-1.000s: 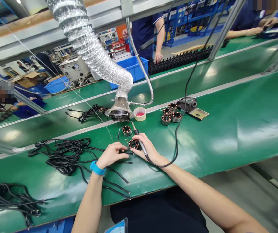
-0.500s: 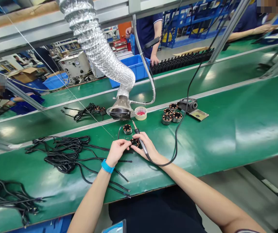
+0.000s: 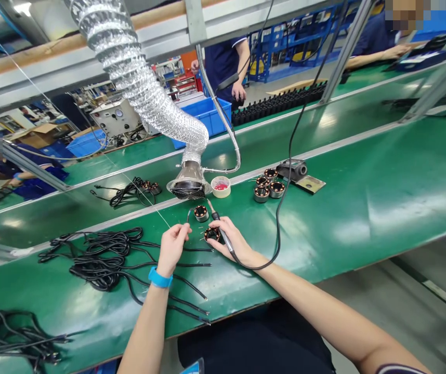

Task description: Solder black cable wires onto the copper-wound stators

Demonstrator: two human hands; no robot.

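My left hand is closed in a pinch, and a thin wire slanting from the upper left runs to it. Its fingertips meet the end of a short dark lead beside a motor stator with copper windings. Across my right hand lies a soldering iron, tip pointing away toward the fume extractor hood. The thumb and fingers of that hand also steady a second stator on the green bench. Whether the left fingers grip the short lead is unclear.
Black cables lie coiled on the left, stripped ends toward me; another bundle sits nearer. Several stators stand by a metal holder. A round tub is beside the hood. The iron's cord loops overhead. Co-workers are beyond.
My left hand has drawn left, away from the stator in my right hand, to the short lead by the farther stator. My right hand keeps the iron and stator. The whole view has shifted slightly.
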